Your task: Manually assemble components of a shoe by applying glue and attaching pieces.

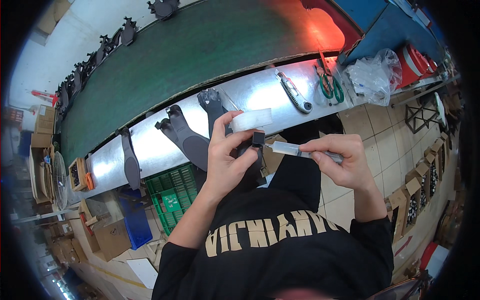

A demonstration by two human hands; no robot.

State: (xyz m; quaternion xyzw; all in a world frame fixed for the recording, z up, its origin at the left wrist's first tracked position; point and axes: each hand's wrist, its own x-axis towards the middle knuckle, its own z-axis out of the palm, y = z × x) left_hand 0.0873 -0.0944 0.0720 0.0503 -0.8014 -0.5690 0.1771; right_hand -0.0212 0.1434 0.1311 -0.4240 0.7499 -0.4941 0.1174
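Observation:
My left hand pinches a small black square piece between thumb and fingers. A longer dark part shows below those fingers; I cannot tell whether it joins the piece. Coming from the right, my right hand is closed round a clear plastic syringe, with its tip at the side of the black piece. Whether the tip touches or enters it cannot be made out. Beside my raised left index finger is a white roll. Just behind that hand, a dark paddle-shaped part lies on the metal ledge.
More dark paddle-shaped parts lie on the ledge's left. A utility knife, green-handled scissors and a plastic bag are to the right. Beyond runs a green conveyor belt. A green crate stands below the ledge.

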